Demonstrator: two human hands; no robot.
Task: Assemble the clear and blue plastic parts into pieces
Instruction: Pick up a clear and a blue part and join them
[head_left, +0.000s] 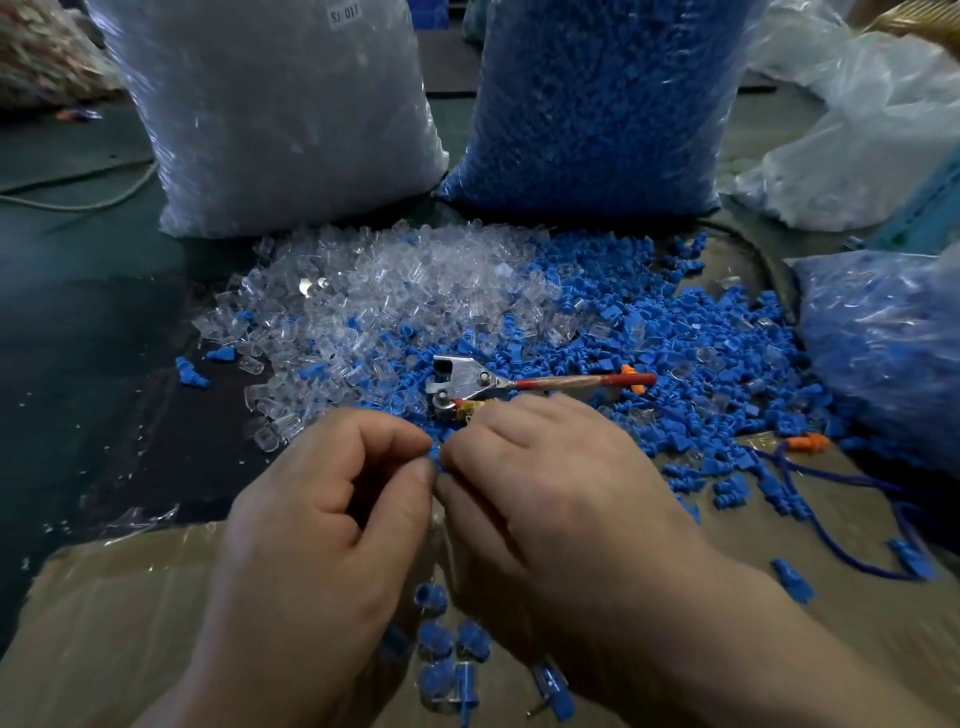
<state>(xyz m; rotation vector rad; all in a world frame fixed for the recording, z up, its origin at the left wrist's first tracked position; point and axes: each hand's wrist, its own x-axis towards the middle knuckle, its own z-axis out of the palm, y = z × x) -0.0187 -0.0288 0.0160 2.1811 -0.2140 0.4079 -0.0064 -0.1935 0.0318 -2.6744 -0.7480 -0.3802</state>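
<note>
Left hand (332, 499) and right hand (550, 483) meet at frame centre, fingertips pinching a blue part (435, 453) between them. Few finished pieces (441, 644) lie at lower centre; the large clear pile (395, 291) and blue pile (675, 353) above await assembly.

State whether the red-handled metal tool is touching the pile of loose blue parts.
Touching. The head view shows the red-handled tool lying flat on the blue parts, with no gap beneath it.

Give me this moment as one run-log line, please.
step: joining | left hand: pinches blue part | right hand: pinches same part | finished pieces: on cardboard | pliers: idle on loose parts
</note>
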